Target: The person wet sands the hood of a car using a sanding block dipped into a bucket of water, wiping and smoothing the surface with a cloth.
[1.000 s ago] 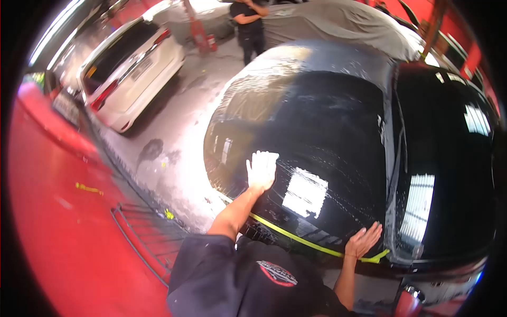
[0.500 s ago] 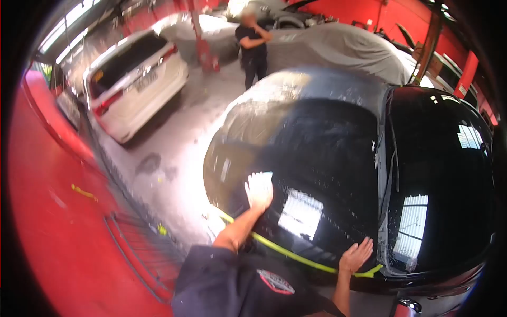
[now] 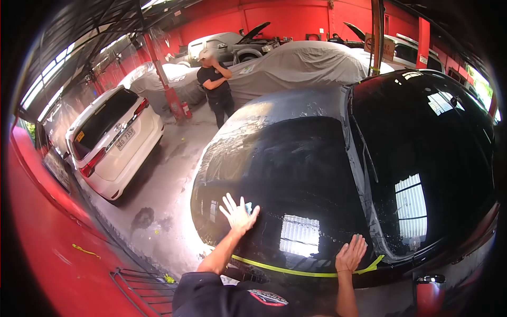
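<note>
My left hand (image 3: 235, 219) is over the dark, wet-looking car hood (image 3: 296, 153), its fingers spread. A small light-blue pad (image 3: 249, 207) shows between its thumb and fingers; most of it is hidden, and its exact kind cannot be made out. Farther right, my right hand (image 3: 350, 254) lies flat near the hood's rear corner by the windshield (image 3: 422, 153), holding nothing, fingers extended. Yellow-green masking tape (image 3: 296, 272) runs along the near edge of the hood and passes by my right wrist. Toward the front and far side, the hood has dull brownish and grey patches.
A white SUV (image 3: 119, 140) is parked at the left. Beyond the hood stands a person (image 3: 215, 87) in dark clothes, arms bent. Covered cars (image 3: 306, 63) line the back near a red post (image 3: 171, 100). A metal grating (image 3: 140, 288) lies by the red surface at left.
My left hand has shifted leftward and lower in view, its fingers spreading wider. My right hand stays at the rear corner of the hood. The camera view has tilted up.
</note>
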`<state>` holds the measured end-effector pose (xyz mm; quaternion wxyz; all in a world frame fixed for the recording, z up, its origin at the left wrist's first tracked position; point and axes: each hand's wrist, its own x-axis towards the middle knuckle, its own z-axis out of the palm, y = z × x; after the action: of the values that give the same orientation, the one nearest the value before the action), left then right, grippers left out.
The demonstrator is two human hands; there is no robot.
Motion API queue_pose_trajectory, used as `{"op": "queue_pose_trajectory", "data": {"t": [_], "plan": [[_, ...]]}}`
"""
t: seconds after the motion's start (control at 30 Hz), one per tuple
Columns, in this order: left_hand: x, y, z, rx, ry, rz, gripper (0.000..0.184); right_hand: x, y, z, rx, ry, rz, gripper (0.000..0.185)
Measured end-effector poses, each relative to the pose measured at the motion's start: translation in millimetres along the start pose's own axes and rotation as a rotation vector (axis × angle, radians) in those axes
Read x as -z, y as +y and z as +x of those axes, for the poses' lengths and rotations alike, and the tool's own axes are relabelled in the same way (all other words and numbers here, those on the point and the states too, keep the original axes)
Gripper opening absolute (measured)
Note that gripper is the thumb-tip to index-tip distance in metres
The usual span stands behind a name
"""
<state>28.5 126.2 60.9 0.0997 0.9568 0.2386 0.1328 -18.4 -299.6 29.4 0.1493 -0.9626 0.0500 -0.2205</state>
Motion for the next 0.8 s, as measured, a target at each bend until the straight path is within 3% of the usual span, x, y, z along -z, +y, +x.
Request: {"op": "queue_pose_trajectory", "data": {"t": [0.03, 0.1, 0.13, 0.17, 0.2, 0.33, 0.43, 0.5, 0.53, 0.6, 0.67, 0.7, 0.73, 0.8], "plan": [[21, 1, 19, -0.152, 0.157, -0.082, 0.086, -3, 0, -2, 0.016, 0.011, -0.004, 0.050], [113, 15, 67, -0.451, 0.110, -0.360, 0.074, -5, 2, -2, 0.024, 0.027, 0.000, 0.050], [179, 36, 74, -0.557, 0.165, -0.316, 0.069, -6, 4, -2, 0.035, 0.033, -0.006, 0.049], [249, 57, 77, -0.700, 0.272, -0.314, 0.075, -8, 4, -1, 0.042, 0.038, -0.009, 0.049], [300, 66, 87, -0.864, 0.540, -0.275, 0.081, -8, 1, 2, 0.036, 0.030, 0.001, 0.049], [451, 79, 97, -0.928, 1.220, -0.489, 0.060, -3, 2, -1, 0.027, 0.009, -0.002, 0.050], [474, 76, 81, -0.821, 1.424, -0.759, 0.048, -7, 5, -2, 0.011, 0.001, 0.017, 0.050], [433, 67, 56, -0.862, 1.264, -0.701, 0.053, -3, 4, -1, -0.002, -0.018, 0.028, 0.051], [390, 43, 57, -0.861, 1.155, -0.721, 0.047, -2, 5, -6, 0.010, -0.008, 0.033, 0.051], [290, 29, 38, -0.671, 0.903, -0.421, 0.038, -5, 3, 3, 0.021, 0.032, 0.040, 0.051], [163, 10, 25, -0.228, 0.335, -0.553, 0.046, -3, 3, -2, 0.016, 0.026, 0.050, 0.051], [87, -18, 25, -0.203, 0.181, -0.374, 0.050, -3, 4, -2, 0.016, 0.035, 0.048, 0.051], [5, -47, 22, -0.281, 0.221, -0.227, 0.062, -1, 4, -3, 0.021, 0.025, 0.045, 0.051], [-18, -17, -12, -0.134, -0.229, -0.185, 0.089, -3, 2, 2, 0.023, 0.025, 0.040, 0.051]]}}
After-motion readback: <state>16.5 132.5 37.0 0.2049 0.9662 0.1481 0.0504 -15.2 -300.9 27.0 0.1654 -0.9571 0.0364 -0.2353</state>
